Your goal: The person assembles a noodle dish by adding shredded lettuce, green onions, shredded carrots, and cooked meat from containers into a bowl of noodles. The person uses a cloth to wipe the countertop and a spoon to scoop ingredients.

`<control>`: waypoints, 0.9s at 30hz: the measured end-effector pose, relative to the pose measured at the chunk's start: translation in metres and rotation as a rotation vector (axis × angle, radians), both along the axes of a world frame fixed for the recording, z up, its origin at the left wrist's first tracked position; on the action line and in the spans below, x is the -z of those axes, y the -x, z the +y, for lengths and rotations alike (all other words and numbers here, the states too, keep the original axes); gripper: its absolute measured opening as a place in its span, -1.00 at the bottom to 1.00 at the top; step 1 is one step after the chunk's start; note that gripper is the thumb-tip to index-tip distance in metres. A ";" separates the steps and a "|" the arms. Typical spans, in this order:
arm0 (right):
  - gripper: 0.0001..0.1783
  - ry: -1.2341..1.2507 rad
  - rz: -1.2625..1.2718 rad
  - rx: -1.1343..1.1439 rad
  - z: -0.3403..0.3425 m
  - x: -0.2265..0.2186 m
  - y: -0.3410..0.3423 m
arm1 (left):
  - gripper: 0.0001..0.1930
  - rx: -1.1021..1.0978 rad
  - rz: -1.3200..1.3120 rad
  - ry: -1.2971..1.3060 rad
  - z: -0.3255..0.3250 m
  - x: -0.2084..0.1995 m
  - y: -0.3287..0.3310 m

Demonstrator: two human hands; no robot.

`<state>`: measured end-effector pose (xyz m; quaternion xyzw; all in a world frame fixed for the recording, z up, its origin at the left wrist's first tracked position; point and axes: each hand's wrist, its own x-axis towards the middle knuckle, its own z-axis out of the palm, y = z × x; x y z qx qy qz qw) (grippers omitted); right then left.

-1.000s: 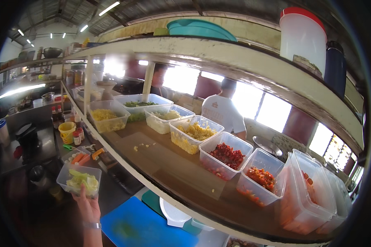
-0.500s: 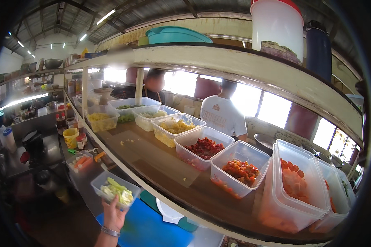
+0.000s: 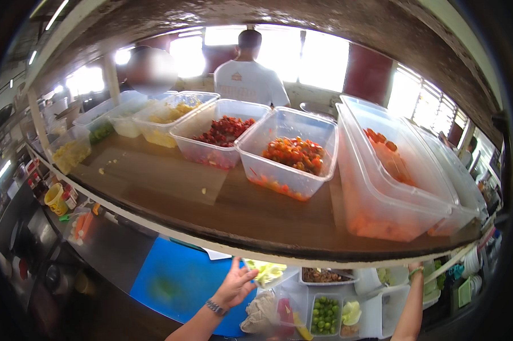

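Observation:
Below the front edge of the shelf, my left hand is at the left side of a clear plastic tub of chopped pale green leaves. Its thumb and fingers are against the tub's side, and the shelf edge covers the tub's far part. Farther right, my right hand reaches to the underside of the shelf edge, beside a tub with pale green pieces. Most of its fingers are hidden, so I cannot tell whether they hold anything. A blue cutting board lies left of my left hand.
On the wooden shelf stand tubs of chopped red vegetables, a red-orange mix and carrots. Below are a tub of green limes, a crumpled cloth and a tray of brown pieces. A person stands beyond the shelf.
My left hand has moved right with the tub of leaves, now partly under the shelf edge. My right arm has come into view. The whole view has shifted closer to the shelf.

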<state>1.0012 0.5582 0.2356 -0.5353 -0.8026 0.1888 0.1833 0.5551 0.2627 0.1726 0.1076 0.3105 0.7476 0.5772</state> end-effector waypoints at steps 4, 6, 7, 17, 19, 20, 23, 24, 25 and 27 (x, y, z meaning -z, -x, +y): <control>-0.37 0.092 0.175 -0.108 -0.030 -0.056 0.045 | -0.07 0.231 0.069 -0.015 0.031 -0.005 -0.035; -0.36 0.257 0.215 -0.208 -0.052 -0.076 0.087 | -0.02 0.303 0.036 -0.010 0.044 -0.009 -0.055; -0.36 0.316 0.184 -0.272 -0.063 -0.082 0.110 | -0.01 0.345 0.034 -0.043 0.050 -0.012 -0.062; -0.46 -0.044 -0.035 -0.487 -0.067 -0.058 0.145 | -0.20 0.498 -0.030 -0.148 0.054 -0.008 -0.091; -0.50 -0.310 0.090 -0.408 -0.025 -0.047 0.102 | -0.26 0.579 -0.253 -0.088 0.051 0.000 -0.085; -0.51 -0.306 0.005 -0.133 0.001 -0.041 0.077 | -0.28 0.605 -0.378 -0.103 0.047 0.004 -0.081; -0.53 -0.203 -0.405 0.199 0.069 -0.007 -0.004 | -0.26 0.498 -0.021 0.026 0.034 0.012 -0.074; -0.54 -0.140 -0.501 0.217 0.086 0.011 -0.026 | -0.24 0.509 -0.064 -0.015 0.028 0.013 -0.070; -0.55 -0.075 -0.573 0.227 0.100 0.028 -0.045 | -0.22 0.531 -0.099 -0.038 0.022 0.014 -0.066; -0.56 0.014 -0.669 0.226 0.120 0.062 -0.068 | -0.19 0.518 -0.101 -0.115 0.011 0.012 -0.058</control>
